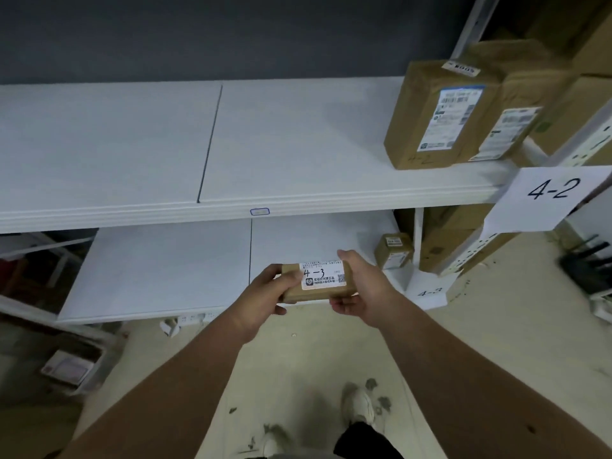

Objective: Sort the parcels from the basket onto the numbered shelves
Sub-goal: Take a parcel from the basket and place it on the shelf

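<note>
White shelves [298,190] against dark wall, parcel [318,282] marked 4-3 over lower shelf's front edge, between both grips, left grip [268,289] and right grip [362,288] curled round its ends.

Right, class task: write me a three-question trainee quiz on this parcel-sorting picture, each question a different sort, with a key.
1. True or false: the small parcel is held by the left hand and the right hand together.
2. What code is handwritten on its label?
3. Which sign hangs at the upper shelf? A) 4-1 B) 4-2 C) 4-5

Key: 1 true; 2 "4-3"; 3 B.
</note>
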